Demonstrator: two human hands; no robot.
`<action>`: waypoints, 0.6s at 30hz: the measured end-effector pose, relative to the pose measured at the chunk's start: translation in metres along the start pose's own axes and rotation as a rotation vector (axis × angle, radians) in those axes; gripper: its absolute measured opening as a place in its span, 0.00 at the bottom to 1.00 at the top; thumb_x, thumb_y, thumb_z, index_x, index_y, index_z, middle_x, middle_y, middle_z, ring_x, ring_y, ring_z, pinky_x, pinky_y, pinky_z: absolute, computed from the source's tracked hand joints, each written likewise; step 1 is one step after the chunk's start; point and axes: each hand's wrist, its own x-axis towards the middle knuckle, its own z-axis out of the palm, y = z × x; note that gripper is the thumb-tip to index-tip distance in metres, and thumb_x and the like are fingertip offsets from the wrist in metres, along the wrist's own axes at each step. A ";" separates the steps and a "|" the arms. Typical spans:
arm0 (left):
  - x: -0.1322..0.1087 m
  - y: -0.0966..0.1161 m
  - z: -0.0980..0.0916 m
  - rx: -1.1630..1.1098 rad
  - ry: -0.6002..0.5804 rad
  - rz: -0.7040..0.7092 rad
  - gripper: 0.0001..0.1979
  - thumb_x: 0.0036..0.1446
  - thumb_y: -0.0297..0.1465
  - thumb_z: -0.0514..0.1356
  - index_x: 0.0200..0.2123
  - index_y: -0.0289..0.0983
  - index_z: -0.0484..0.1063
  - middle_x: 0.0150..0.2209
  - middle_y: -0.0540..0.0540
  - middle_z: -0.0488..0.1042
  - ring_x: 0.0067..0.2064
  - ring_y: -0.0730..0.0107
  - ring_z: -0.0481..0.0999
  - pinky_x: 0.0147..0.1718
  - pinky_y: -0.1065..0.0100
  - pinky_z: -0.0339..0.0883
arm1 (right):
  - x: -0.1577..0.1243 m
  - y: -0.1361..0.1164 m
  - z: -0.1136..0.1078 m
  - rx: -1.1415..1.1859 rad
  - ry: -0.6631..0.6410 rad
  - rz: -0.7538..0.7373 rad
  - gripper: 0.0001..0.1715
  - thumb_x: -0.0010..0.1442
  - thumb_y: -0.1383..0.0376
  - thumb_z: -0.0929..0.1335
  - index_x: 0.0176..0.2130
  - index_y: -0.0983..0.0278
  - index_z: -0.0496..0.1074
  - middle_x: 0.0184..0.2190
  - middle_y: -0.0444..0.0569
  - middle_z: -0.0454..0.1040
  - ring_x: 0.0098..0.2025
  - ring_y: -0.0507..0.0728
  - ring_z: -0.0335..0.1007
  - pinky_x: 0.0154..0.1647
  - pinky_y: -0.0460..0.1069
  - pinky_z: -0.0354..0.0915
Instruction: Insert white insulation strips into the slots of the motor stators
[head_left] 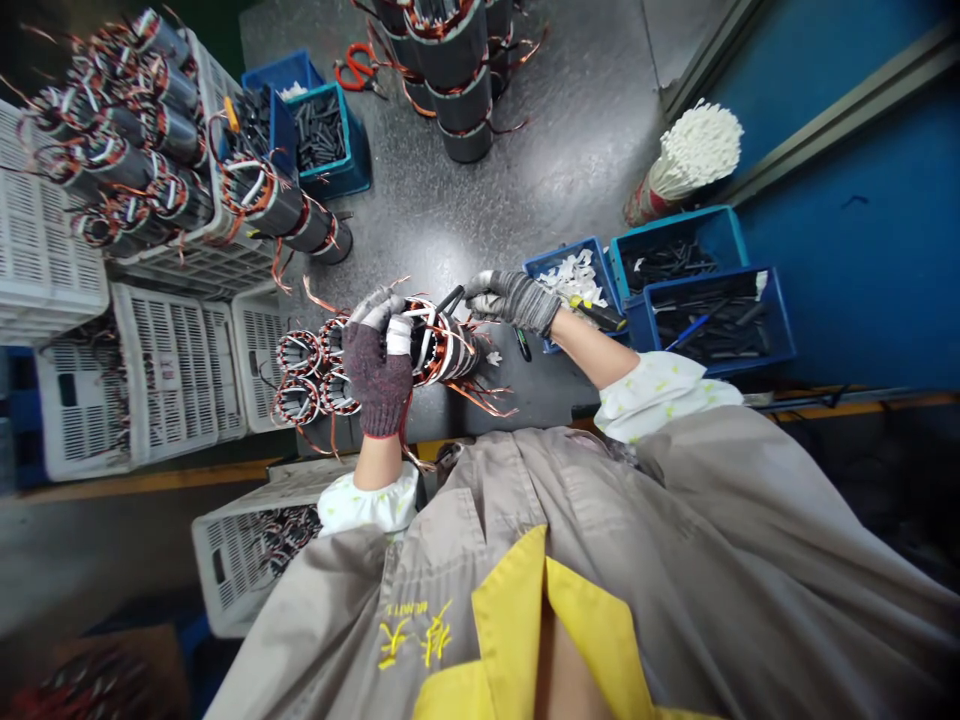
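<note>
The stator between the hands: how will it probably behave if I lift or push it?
The stator is probably heavy for its size: a metal core packed with copper coils. It lies on its side, so a push may roll it. Its loose copper leads look thin and would likely bend or snag.

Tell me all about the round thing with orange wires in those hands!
It is a motor stator, a dark metal ring lying on its side. Copper wire is wound inside with white strips between, and loose ends stick out. The left hand, in a dark glove, grips it; the right hand, in a grey glove, holds a black tube at its top.
</note>
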 end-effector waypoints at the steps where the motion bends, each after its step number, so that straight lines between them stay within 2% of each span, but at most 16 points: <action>1: 0.000 0.000 0.000 -0.006 -0.005 -0.001 0.17 0.79 0.38 0.58 0.61 0.41 0.84 0.62 0.41 0.84 0.71 0.54 0.79 0.77 0.48 0.67 | 0.004 0.000 0.001 -0.033 -0.038 -0.014 0.11 0.64 0.64 0.75 0.46 0.65 0.84 0.37 0.49 0.85 0.39 0.55 0.78 0.43 0.48 0.76; 5: 0.000 -0.003 0.001 -0.023 0.004 0.008 0.17 0.79 0.38 0.58 0.60 0.42 0.83 0.62 0.41 0.84 0.71 0.53 0.79 0.76 0.48 0.67 | 0.019 0.001 0.005 -0.170 -0.189 -0.030 0.10 0.66 0.68 0.71 0.46 0.67 0.84 0.35 0.48 0.83 0.37 0.54 0.74 0.43 0.48 0.74; 8: 0.002 -0.005 0.002 -0.020 0.026 0.036 0.17 0.79 0.38 0.57 0.59 0.41 0.84 0.61 0.41 0.85 0.69 0.55 0.81 0.75 0.49 0.69 | 0.025 0.001 0.005 -0.196 -0.233 -0.029 0.07 0.67 0.69 0.73 0.44 0.67 0.82 0.32 0.46 0.81 0.36 0.54 0.72 0.42 0.48 0.73; 10: 0.002 -0.005 0.003 -0.013 0.026 0.048 0.18 0.79 0.38 0.57 0.59 0.41 0.84 0.61 0.41 0.85 0.68 0.55 0.81 0.74 0.49 0.70 | 0.023 0.001 0.000 -0.163 -0.228 -0.003 0.07 0.68 0.68 0.73 0.46 0.67 0.81 0.34 0.47 0.82 0.36 0.54 0.73 0.42 0.47 0.74; 12: 0.003 -0.004 0.002 -0.004 0.012 0.048 0.18 0.80 0.38 0.56 0.60 0.41 0.84 0.62 0.41 0.85 0.68 0.55 0.81 0.74 0.49 0.70 | 0.016 -0.001 -0.005 -0.144 -0.135 0.053 0.10 0.73 0.65 0.71 0.50 0.67 0.81 0.38 0.50 0.84 0.36 0.54 0.76 0.40 0.47 0.75; 13: 0.003 -0.003 0.001 0.000 0.007 0.045 0.18 0.80 0.38 0.56 0.60 0.41 0.84 0.62 0.41 0.85 0.69 0.55 0.81 0.74 0.49 0.70 | 0.010 -0.003 -0.005 -0.159 -0.082 0.075 0.12 0.75 0.63 0.70 0.50 0.67 0.81 0.40 0.52 0.85 0.37 0.54 0.78 0.41 0.47 0.76; 15: 0.004 -0.003 -0.002 -0.001 -0.005 0.039 0.18 0.79 0.38 0.57 0.59 0.41 0.84 0.61 0.41 0.85 0.69 0.54 0.81 0.75 0.49 0.69 | -0.003 -0.010 -0.002 -0.246 -0.027 0.067 0.16 0.76 0.60 0.70 0.50 0.68 0.84 0.43 0.54 0.87 0.44 0.58 0.83 0.50 0.50 0.78; 17: 0.006 -0.004 -0.007 -0.018 -0.017 0.040 0.17 0.79 0.39 0.59 0.59 0.41 0.84 0.61 0.40 0.85 0.68 0.53 0.81 0.75 0.48 0.69 | -0.015 -0.019 0.000 -0.371 -0.072 0.034 0.19 0.75 0.56 0.71 0.52 0.66 0.86 0.45 0.54 0.89 0.52 0.61 0.85 0.60 0.52 0.77; 18: 0.007 -0.005 -0.009 -0.034 -0.019 0.047 0.17 0.78 0.40 0.60 0.58 0.40 0.84 0.61 0.39 0.85 0.68 0.53 0.82 0.74 0.47 0.70 | -0.019 -0.024 -0.004 -0.451 -0.093 0.045 0.19 0.75 0.55 0.72 0.54 0.65 0.87 0.47 0.53 0.89 0.53 0.61 0.85 0.62 0.52 0.76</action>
